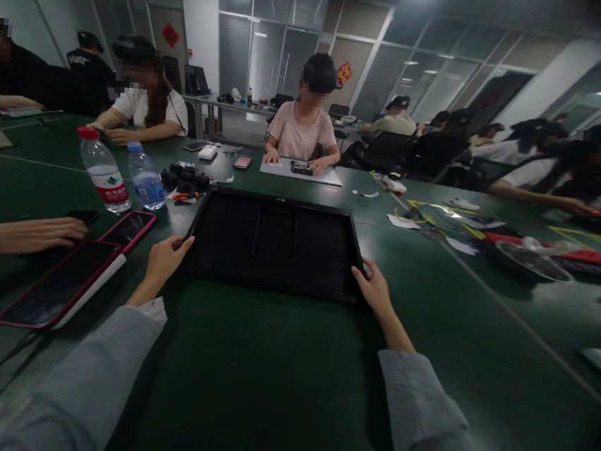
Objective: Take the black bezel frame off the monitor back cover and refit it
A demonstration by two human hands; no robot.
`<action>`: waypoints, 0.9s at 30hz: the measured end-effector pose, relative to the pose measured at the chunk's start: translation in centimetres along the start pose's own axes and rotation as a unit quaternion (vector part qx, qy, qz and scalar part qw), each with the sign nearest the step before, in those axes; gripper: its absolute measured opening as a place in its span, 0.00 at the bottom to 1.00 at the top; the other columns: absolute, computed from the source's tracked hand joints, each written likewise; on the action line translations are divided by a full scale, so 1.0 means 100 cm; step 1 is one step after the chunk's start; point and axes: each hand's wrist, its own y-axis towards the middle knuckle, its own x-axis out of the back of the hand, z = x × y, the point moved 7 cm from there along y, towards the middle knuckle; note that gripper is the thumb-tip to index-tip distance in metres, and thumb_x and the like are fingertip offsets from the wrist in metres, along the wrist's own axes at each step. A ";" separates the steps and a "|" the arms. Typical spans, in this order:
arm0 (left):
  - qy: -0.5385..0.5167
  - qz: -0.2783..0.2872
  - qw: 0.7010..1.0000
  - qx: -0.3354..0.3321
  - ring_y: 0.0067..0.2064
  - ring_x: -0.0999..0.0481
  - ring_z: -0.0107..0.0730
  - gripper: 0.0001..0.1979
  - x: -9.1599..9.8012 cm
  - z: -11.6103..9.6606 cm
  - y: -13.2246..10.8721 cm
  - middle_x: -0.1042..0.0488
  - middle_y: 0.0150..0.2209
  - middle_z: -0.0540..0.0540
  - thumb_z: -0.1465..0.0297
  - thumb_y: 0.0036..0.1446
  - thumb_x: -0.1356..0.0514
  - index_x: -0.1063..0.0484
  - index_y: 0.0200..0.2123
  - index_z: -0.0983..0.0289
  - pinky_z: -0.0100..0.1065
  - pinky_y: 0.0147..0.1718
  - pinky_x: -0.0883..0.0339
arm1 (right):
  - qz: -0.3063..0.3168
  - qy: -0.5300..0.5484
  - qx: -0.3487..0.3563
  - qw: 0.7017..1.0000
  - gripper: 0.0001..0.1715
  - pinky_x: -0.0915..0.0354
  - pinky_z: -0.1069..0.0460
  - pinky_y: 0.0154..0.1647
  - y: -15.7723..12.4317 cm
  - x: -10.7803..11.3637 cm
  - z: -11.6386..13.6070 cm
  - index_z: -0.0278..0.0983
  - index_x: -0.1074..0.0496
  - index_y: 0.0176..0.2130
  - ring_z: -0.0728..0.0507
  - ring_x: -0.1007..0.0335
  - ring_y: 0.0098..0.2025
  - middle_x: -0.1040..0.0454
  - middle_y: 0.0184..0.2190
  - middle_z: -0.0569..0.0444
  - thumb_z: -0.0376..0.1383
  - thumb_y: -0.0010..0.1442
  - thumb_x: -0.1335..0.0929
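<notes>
A wide black rectangular panel with a raised rim [225, 239] lies on the green table [243, 376] in front of me. Faint lines of a frame shape show in its middle. My left hand [166, 259] grips its left edge, thumb on the rim and fingers curled at the side. At the right edge, my right hand [374, 284] holds the rim in the same way. The undersides of both hands' fingers are partly hidden.
Left of the panel are phones with red edges [64, 281], another person's hand [60, 232], a red-capped bottle [106, 178] and a blue-capped bottle [146, 184]. Orange-handled scissors [185, 196] lie behind. Cables [433, 220] and a bowl [531, 262] sit right. A person [306, 127] faces me.
</notes>
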 end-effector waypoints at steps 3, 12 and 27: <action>-0.002 -0.007 1.000 0.007 0.46 0.17 0.52 0.28 0.000 0.003 -0.001 0.16 0.43 0.63 0.44 0.61 0.43 0.17 0.44 0.61 0.43 0.46 0.28 | -0.002 0.027 0.011 1.000 0.39 0.26 0.34 0.54 -0.002 -0.003 0.005 0.41 0.25 0.53 0.32 0.23 0.51 0.20 0.43 0.47 0.55 0.48 0.23; -0.092 0.008 0.996 0.000 0.51 0.18 0.46 0.28 -0.015 0.011 0.006 0.18 0.52 0.63 0.52 0.63 0.42 0.21 0.56 0.64 0.41 0.51 0.27 | -0.016 -0.064 0.080 0.995 0.41 0.36 0.30 0.65 0.000 -0.005 0.001 0.37 0.27 0.58 0.29 0.28 0.60 0.24 0.55 0.39 0.58 0.54 0.29; -0.069 0.024 0.997 0.006 0.51 0.18 0.49 0.30 -0.020 0.020 0.012 0.19 0.53 0.64 0.51 0.63 0.42 0.24 0.59 0.64 0.43 0.52 0.27 | -0.067 -0.066 0.058 0.994 0.56 0.34 0.34 0.61 0.002 0.011 0.005 0.32 0.46 0.73 0.33 0.27 0.54 0.28 0.54 0.37 0.60 0.58 0.34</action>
